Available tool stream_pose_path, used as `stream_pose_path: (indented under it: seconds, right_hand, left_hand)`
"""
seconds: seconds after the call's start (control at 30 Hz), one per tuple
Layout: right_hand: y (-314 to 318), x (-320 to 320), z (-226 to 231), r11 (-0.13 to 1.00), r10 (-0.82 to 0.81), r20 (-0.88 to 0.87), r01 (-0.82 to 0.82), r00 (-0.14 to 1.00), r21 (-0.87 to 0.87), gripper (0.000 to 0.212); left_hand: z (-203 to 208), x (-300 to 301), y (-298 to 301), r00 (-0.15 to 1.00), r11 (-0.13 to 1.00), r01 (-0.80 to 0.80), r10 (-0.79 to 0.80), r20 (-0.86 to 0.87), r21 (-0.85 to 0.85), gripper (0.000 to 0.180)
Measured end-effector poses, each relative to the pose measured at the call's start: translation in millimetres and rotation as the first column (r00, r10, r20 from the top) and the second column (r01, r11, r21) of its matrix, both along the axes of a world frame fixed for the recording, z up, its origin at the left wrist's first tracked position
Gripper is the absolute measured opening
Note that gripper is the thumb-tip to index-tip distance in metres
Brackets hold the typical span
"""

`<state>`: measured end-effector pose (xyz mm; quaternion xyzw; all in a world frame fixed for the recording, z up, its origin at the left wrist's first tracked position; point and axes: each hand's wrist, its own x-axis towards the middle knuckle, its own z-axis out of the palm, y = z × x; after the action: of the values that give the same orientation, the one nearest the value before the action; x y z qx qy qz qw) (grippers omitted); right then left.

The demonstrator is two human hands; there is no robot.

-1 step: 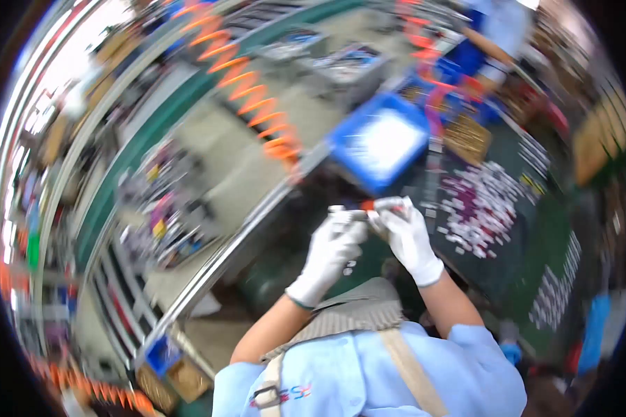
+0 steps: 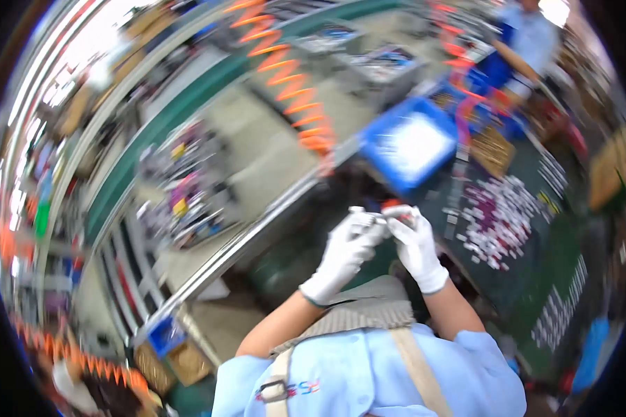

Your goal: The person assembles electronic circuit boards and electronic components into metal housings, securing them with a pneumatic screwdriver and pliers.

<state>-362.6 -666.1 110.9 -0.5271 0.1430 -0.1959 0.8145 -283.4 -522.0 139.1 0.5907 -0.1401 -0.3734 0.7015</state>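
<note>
Both white-gloved hands meet in the space between the metal edge of the pale bench (image 2: pixel 257 128) and the near-left edge of the dark bench (image 2: pixel 528 267). The right hand (image 2: pixel 419 251) pinches a small red piece (image 2: pixel 391 204) at its fingertips, thumb and forefinger drawn narrow around it; blur hides the piece's exact shape. The left hand (image 2: pixel 345 254) is just beside, its fingers bent and close together, the tips next to the right ones. I cannot tell whether they grip anything or whether they touch the red piece.

Beyond the hands, a blue tray (image 2: pixel 405 184) with bright white contents sits between the two benches, one corner toward the hands. On the dark bench, a loose spread of small white pieces (image 2: pixel 504 226) lies toward the left edge, and a brown tray (image 2: pixel 494 151) stands near the far end. More white pieces form rows by the right edge.

An orange coiled hose (image 2: pixel 292 87) hangs over the pale bench down to its metal edge. A cluster of mixed parts (image 2: pixel 188 187) lies toward that bench's left end, and a grey bin (image 2: pixel 382 69) stands at its far side. At upper right is a co-worker in a light blue shirt (image 2: pixel 532 42).
</note>
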Motion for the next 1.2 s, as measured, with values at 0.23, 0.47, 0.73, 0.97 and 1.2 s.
stream_pose_path:
  seconds: [0.23, 0.47, 0.73, 0.97, 1.2]
  right_hand:
    - [117.6, 84.6, 19.7, 0.897, 0.424, -0.212, -0.441, 0.88, -0.034, 0.013]
    - [171.9, 208.5, 11.5, 0.659, 0.454, -0.128, -0.429, 0.882, -0.618, 0.019]
    - [192.3, 295.5, -17.6, 0.424, 0.703, -0.581, -0.898, 0.41, -0.12, 0.043]
    - [199.7, 282.8, 26.7, 0.368, 0.523, 0.013, -0.211, 0.852, -0.906, 0.04]
    - [256.3, 167.4, 3.1, 0.193, -0.075, -0.086, -0.07, 0.993, -0.979, 0.023]
  left_hand:
    - [-21.8, 41.3, 159.4, 0.929, 0.951, -0.299, 0.27, -0.254, -0.082, 0.007]
    - [-13.1, 91.8, 212.3, 0.767, 0.766, -0.642, 0.64, -0.045, -0.042, 0.02]
    - [-24.0, 141.7, 244.7, 0.593, 0.78, -0.604, 0.3, 0.748, 0.166, 0.031]
    - [-28.6, 198.9, 266.4, 0.829, 0.857, -0.496, 0.515, -0.217, 0.139, 0.01]
    - [-54.7, 220.7, 274.1, 0.957, 0.972, 0.232, -0.232, -0.175, -0.022, 0.016]
